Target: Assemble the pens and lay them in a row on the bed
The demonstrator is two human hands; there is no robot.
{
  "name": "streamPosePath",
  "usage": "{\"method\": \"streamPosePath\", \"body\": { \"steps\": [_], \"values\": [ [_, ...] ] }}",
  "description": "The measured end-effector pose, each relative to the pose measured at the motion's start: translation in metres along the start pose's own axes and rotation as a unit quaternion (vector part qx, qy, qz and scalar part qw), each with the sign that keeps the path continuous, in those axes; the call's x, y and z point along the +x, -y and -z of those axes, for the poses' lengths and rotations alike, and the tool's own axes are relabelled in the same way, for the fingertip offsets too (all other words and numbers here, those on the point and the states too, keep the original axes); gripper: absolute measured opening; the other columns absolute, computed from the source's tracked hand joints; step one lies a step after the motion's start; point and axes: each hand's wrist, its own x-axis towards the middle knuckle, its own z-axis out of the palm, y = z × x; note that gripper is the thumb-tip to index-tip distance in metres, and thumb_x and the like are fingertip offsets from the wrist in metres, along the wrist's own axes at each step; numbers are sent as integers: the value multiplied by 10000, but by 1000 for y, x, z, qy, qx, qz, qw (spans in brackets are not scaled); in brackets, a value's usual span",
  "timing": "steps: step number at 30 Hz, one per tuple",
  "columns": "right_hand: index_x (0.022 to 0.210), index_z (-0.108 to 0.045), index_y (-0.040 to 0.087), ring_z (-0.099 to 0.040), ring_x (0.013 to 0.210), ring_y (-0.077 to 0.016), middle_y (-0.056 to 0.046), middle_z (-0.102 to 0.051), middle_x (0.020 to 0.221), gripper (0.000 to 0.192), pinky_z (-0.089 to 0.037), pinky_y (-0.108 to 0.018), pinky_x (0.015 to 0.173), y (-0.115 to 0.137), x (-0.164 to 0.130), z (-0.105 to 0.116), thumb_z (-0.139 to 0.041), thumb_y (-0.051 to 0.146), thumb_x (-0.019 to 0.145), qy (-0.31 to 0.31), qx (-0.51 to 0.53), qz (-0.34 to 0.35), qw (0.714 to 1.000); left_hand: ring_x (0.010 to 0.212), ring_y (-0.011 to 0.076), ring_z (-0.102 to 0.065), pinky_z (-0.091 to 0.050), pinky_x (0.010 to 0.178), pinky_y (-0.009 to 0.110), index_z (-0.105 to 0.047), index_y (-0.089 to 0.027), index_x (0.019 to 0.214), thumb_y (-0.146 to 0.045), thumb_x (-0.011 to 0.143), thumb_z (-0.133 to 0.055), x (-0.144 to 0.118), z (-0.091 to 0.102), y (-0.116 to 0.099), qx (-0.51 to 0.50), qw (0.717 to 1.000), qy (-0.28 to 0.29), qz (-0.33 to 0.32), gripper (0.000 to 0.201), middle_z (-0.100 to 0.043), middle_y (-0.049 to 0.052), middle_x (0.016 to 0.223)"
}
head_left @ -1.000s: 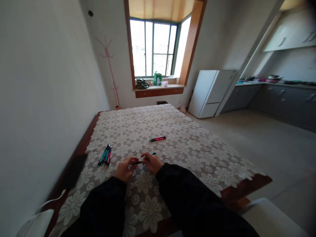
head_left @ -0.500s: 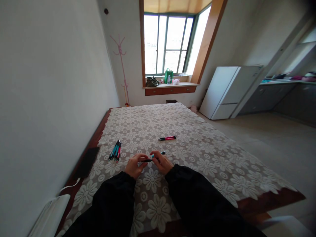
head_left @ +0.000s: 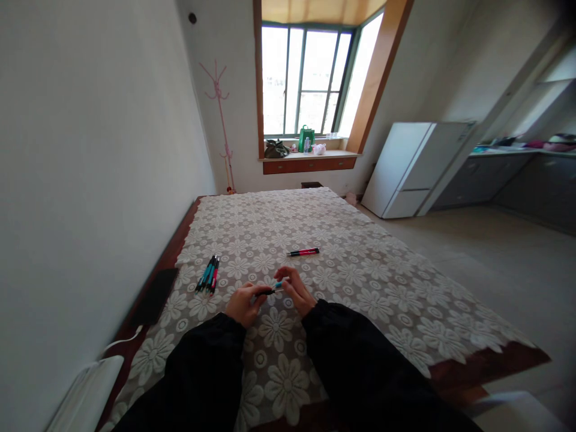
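Just above the tablecloth, my left hand (head_left: 242,304) pinches a black pen part (head_left: 266,293) between thumb and fingers. A thin pale piece, perhaps a refill, sticks out of its right end. My right hand (head_left: 297,293) is closed on a teal pen barrel (head_left: 279,284), close to the tip of that thin piece; whether the two touch I cannot tell. Part of the barrel is hidden by my fingers. Beyond my hands lies a red and black pen (head_left: 303,252). Off to the left, several teal and red pens (head_left: 208,275) lie side by side in a bunch.
A floral lace tablecloth (head_left: 288,381) covers the dark red table. Along the left edge lie a black flat device (head_left: 155,297) with a white cable and a white object (head_left: 90,393). A window, a pink coat stand (head_left: 221,114) and a white fridge (head_left: 398,168) stand beyond.
The teal barrel, earlier sticking out past my right fingers, now sits between them, facing the black part. My hands have drawn slightly apart, and the thin pale piece now shows.
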Motion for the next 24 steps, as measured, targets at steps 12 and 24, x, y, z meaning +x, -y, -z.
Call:
{"method": "streamPosePath", "body": {
  "steps": [12, 24],
  "values": [
    [1010, -662, 235, -520, 1127, -249, -68, -636, 1114, 177, -341, -449, 1022, -25, 10, 28, -607, 203, 845, 57, -326, 5, 944, 847, 185, -640, -502, 817, 312, -739, -257, 1061, -207, 827, -596, 1, 2, 5, 82, 993, -65, 54, 279, -693, 45, 910],
    [954, -614, 227, -553, 951, -214, -41, -668, 982, 117, -373, -352, 898, -20, 11, 42, -565, 148, 882, 72, -365, 21, 928, 820, 186, -624, -477, 800, 314, -745, -262, 1068, -219, 832, -607, 2, 3, 5, 91, 991, -55, 79, 276, -673, 49, 902]
  ]
}}
